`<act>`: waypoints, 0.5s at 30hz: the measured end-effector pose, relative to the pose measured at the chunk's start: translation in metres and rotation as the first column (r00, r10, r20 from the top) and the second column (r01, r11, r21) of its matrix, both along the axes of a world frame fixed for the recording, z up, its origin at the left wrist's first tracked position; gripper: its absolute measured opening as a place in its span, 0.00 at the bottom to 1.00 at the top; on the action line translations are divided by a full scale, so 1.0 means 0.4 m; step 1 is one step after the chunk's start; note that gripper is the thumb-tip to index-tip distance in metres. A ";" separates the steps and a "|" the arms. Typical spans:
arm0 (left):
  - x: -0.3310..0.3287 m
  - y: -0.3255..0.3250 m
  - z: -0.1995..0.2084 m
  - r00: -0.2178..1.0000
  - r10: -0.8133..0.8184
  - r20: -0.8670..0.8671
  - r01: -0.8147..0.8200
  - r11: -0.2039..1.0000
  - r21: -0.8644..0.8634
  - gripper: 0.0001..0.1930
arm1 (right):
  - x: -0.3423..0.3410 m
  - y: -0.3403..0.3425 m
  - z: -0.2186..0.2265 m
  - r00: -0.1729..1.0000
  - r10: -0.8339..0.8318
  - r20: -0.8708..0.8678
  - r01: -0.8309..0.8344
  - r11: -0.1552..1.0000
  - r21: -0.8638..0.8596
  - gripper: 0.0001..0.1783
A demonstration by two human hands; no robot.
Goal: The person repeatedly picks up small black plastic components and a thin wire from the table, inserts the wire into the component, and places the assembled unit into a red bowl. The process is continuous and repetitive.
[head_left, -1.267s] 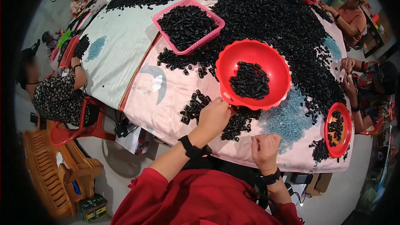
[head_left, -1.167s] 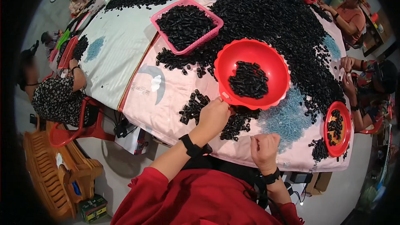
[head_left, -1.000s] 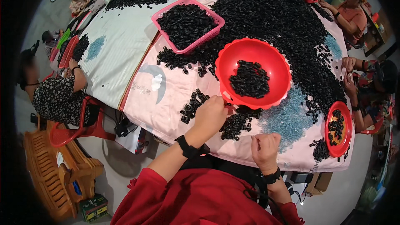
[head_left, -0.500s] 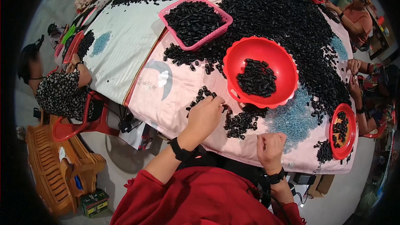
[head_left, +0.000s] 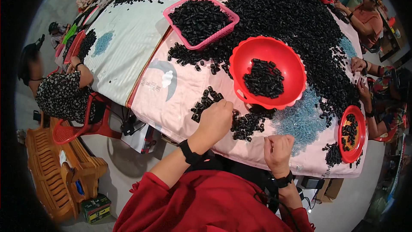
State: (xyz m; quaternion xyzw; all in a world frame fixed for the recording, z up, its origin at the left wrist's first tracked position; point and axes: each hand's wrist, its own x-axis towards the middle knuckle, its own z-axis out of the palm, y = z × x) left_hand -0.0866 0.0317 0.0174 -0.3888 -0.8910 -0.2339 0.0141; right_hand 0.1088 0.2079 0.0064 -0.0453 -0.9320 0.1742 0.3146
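Observation:
My left hand (head_left: 215,122) reaches over small black cylindrical pieces at the table's near edge, its fingers curled downward. The fingertips are hidden, so what they hold does not show. On one side of it lies a small group of black pieces (head_left: 208,99), and on the other a second black cluster (head_left: 248,126). My right hand (head_left: 279,151) is closed in a fist beside a spread of tiny clear-blue parts (head_left: 300,122); anything inside it is hidden. Beyond both hands stands a red scalloped bowl (head_left: 294,66) with black pieces in it.
A pink basket (head_left: 234,19) full of black pieces sits farther back. A huge black heap (head_left: 279,4) covers the far table. A red oval tray (head_left: 363,133) lies at right. Other people work at left and right. A wooden bench (head_left: 49,163) stands at lower left.
My left hand has shifted slightly right and toward me, showing more of the black pieces to its left. My right fist stays nearly still.

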 end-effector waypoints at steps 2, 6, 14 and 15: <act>0.008 0.015 0.002 0.999 -0.033 -0.001 0.033 0.999 0.017 0.05 | 0.000 0.000 0.001 1.000 0.000 0.004 0.000 1.000 0.001 0.15; 0.027 0.033 0.010 0.999 -0.040 0.034 0.038 0.997 0.065 0.06 | 0.002 -0.001 0.001 1.000 -0.003 0.011 0.003 1.000 -0.004 0.14; 0.038 -0.087 0.084 0.311 -0.218 0.925 -0.232 0.926 0.296 0.12 | -0.003 -0.002 -0.013 0.998 -0.030 -0.049 0.029 0.999 -0.022 0.15; 0.046 -0.102 0.103 0.074 -0.218 0.973 -0.279 0.932 0.230 0.13 | -0.002 0.001 -0.017 0.998 -0.031 -0.046 0.030 0.999 -0.020 0.15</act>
